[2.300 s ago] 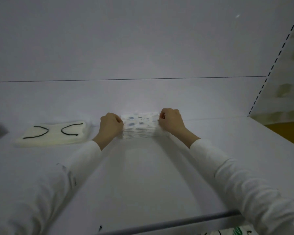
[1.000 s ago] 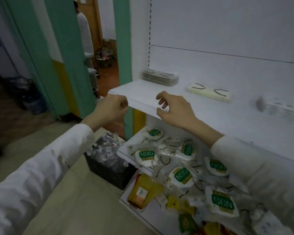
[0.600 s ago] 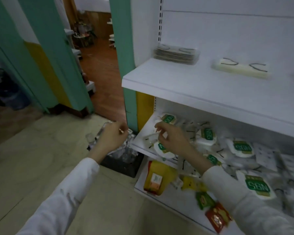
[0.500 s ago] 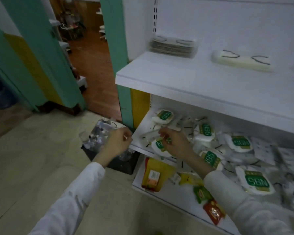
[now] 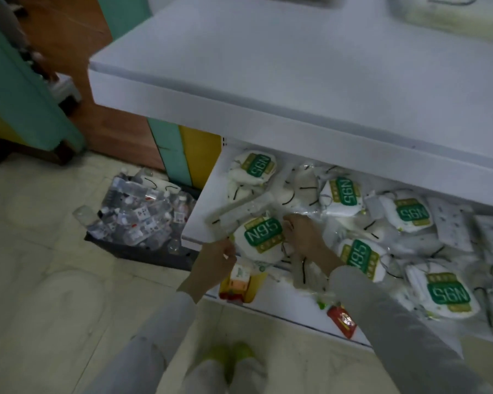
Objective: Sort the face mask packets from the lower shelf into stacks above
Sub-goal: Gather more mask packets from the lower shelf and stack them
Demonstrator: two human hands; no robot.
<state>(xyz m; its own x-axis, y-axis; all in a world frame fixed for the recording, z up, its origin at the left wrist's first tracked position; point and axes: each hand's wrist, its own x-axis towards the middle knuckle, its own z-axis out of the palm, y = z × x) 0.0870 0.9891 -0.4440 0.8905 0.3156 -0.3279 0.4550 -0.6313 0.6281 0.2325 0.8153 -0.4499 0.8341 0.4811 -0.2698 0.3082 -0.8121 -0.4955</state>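
Several white N95 mask packets with green labels lie jumbled on the lower shelf (image 5: 195,227), mixed with clear-wrapped masks with black ear loops. One N95 packet (image 5: 261,237) lies at the shelf's front left, between my hands. My right hand (image 5: 305,236) has its fingers curled on that packet's upper right edge. My left hand (image 5: 214,265) is curled at the packet's left edge; whether it pinches it is unclear. On the upper shelf (image 5: 268,66), a stack of white masks (image 5: 450,17) sits at the far right.
A black crate of plastic bottles (image 5: 143,217) stands on the floor left of the shelves. On the bottom shelf lie a yellow packet (image 5: 239,282) and a red packet (image 5: 342,323). The upper shelf's front edge overhangs the lower one.
Both hands left the patterned stack on the upper shelf and dropped to the lower shelf. The view tilted down. My right hand now sits on an N95 packet at the front left.
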